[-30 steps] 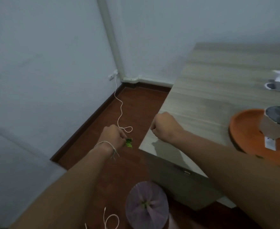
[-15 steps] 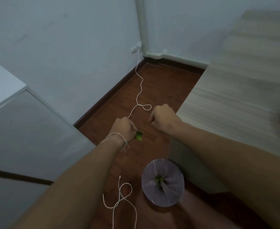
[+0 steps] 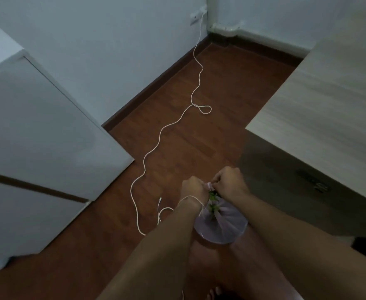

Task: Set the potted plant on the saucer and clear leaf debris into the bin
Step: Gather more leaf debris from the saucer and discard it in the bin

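The bin [image 3: 221, 229] stands on the floor beside the table's corner, lined with a pale purple bag. Both my hands hover right above its far rim, knuckles up and fingertips touching each other. My left hand [image 3: 194, 190] is closed on green leaf debris [image 3: 212, 194], which sticks out below the fingers. My right hand [image 3: 228, 180] is a closed fist pressed to the left fingertips; whether it pinches anything I cannot make out. More leaf bits [image 3: 212, 207] lie inside the bag. The potted plant and the saucer are out of view.
A wooden table [image 3: 320, 100] fills the right side, its dark side panel close to the bin. A white cable [image 3: 159, 135] snakes across the brown floor from a wall socket. A white cabinet [image 3: 37, 131] stands at the left.
My view has tilted down to the floor and the table top has slid away to the right. Both hands have dropped from beside the table corner to just over the bin and come together.
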A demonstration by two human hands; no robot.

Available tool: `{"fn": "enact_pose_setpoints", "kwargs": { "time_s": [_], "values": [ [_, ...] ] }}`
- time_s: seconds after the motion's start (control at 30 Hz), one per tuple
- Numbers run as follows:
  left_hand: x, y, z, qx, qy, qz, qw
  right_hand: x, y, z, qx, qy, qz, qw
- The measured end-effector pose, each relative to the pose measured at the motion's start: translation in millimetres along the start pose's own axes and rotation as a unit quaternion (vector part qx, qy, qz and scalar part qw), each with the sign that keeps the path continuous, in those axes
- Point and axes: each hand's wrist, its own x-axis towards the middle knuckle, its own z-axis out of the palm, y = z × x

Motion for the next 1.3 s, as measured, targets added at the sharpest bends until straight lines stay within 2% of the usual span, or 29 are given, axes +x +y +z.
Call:
{"fn": "enact_pose_setpoints", "kwargs": {
  "time_s": [0.47,0.87,1.1,1.3],
  "values": [
    [11,-15,22,0.024,-0.005,-0.018,1.0,7,36,22,0.009,-0.018,0.016,1.0],
    [-1,-23,19,0.087,-0.023,0.058,0.994,-2,60,38,0.009,-0.025,0.021,0.999],
    [-10,-29,18,0.109,-0.023,0.061,0.992,-9,60,41,0.062,-0.012,0.072,0.995],
    [-9,-28,12,0.097,-0.019,0.064,0.993,-12,57,41,0.057,-0.016,0.045,0.997]
  ]
}}
